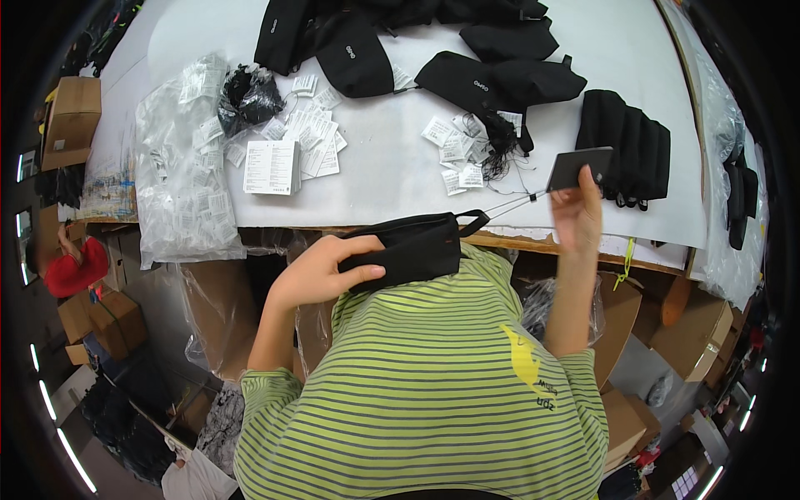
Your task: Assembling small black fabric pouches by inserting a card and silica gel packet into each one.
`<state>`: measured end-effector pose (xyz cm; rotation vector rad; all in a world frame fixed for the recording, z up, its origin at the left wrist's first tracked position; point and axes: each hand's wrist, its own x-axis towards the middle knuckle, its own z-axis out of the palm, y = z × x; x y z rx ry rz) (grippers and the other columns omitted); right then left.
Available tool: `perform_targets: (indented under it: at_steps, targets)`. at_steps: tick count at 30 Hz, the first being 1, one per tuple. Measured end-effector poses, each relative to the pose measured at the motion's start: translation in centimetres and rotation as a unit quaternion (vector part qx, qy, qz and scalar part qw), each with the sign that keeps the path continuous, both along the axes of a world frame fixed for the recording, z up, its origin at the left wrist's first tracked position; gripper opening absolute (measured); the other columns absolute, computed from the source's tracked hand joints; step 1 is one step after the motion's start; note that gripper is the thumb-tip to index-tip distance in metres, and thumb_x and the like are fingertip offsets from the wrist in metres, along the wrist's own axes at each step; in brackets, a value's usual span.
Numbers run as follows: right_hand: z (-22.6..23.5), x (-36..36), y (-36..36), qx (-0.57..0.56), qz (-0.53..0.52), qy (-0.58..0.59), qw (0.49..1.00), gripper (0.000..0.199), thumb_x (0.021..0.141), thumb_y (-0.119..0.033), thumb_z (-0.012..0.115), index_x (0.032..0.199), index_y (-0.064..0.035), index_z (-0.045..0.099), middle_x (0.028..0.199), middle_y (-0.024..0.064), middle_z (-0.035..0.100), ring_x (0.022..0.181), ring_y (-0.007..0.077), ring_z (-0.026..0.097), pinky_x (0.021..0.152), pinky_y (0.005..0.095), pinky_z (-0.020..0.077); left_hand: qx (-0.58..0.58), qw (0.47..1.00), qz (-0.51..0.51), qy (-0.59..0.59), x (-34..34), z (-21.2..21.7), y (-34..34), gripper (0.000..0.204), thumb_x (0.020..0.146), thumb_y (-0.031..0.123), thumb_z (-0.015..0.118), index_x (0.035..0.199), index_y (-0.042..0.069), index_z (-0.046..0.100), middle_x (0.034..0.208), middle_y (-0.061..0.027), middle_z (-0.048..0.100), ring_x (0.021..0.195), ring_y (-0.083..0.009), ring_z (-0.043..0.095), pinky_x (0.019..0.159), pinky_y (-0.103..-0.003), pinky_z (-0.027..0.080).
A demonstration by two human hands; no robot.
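Observation:
My left hand (pixel 321 268) grips a black fabric pouch (pixel 412 246) held against my chest, just in front of the table's near edge. My right hand (pixel 575 212) is raised to the right and pinches a dark grey hang tag (pixel 579 168). A thin string runs from the tag down to the loop at the pouch's right end. A stack of folded black pouches (pixel 625 150) lies on the table just beyond my right hand. More black pouches (pixel 500 79) lie farther back.
A white-covered table (pixel 392 167) carries scattered white paper tags (pixel 312 133), a white booklet stack (pixel 271 167), a tangle of black strings (pixel 250 96) and clear plastic bags (pixel 179 175). Cardboard boxes (pixel 692 333) and plastic bags sit under and beside the table.

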<state>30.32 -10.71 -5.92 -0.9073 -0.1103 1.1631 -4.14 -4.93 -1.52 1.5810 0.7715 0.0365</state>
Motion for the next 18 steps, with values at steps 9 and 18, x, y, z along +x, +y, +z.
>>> perform_targets:
  at_steps: [9, 18]
  targets:
    - [-0.2, -8.5, 5.5, 0.006, 0.010, 0.128, 0.992, 0.026, 0.090, -0.031, 0.060, 0.076, -0.0098, 0.058, 0.047, -0.0066, 0.033, 0.041, 0.0054, 0.026, 0.041, 0.0204, 0.0264, 0.053, 0.997, -0.051, -0.017, 1.3, 1.1, 0.1, 0.020, 0.085, 0.021, 0.063, 0.091, 0.002, 0.059, 0.058, -0.0101, 0.053, 0.048, -0.0181, 0.047, 0.049, -0.027, 0.038]
    - [3.5, -5.0, 4.6, -0.016, 0.127, -0.494, 0.860, 0.019, 0.076, -0.016, 0.077, 0.067, -0.0020, 0.067, 0.049, -0.0082, 0.037, 0.051, 0.0008, 0.024, 0.046, 0.0226, 0.0180, 0.273, 0.961, -0.031, -0.002, 2.6, 1.2, 1.3, 0.020, 0.077, 0.016, 0.069, 0.090, 0.002, 0.063, 0.107, -0.0106, 0.059, 0.104, -0.0284, 0.054, 0.087, -0.037, 0.043]
